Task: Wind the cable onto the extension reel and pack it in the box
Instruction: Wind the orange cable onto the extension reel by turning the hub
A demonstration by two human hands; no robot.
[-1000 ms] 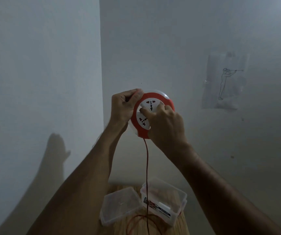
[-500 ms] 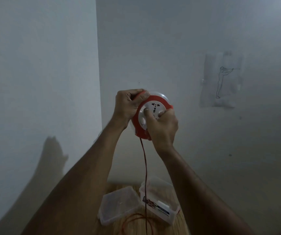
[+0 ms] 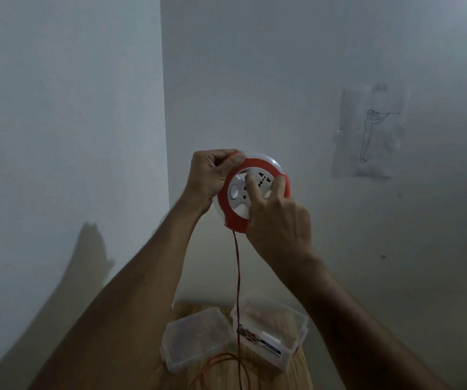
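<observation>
**Reel Held Aloft in Both Hands, Cable Trailing to the Table**

Two pale walls were seen meeting in a corner, and a shadow of the arms was cast on the left-hand one. A sheet of paper bearing a line drawing of a figure was fixed to the right-hand wall. Low in the view a wooden table was set against the corner.

On that table a clear plastic box was stood open, a labelled strip showing along its near side. Its clear lid was laid flat just beside it, to the left.

The extension reel, red-rimmed with a white socket face, was held up in front of the corner, well above the box. Its upper left edge was gripped by the left hand, fingers curled round the rim. The right hand was set against the face, its fingers bent onto the white centre and the red rim.

A thin red cable was hung from the reel's lower edge straight down in front of the box, and its slack was looped on the table.
</observation>
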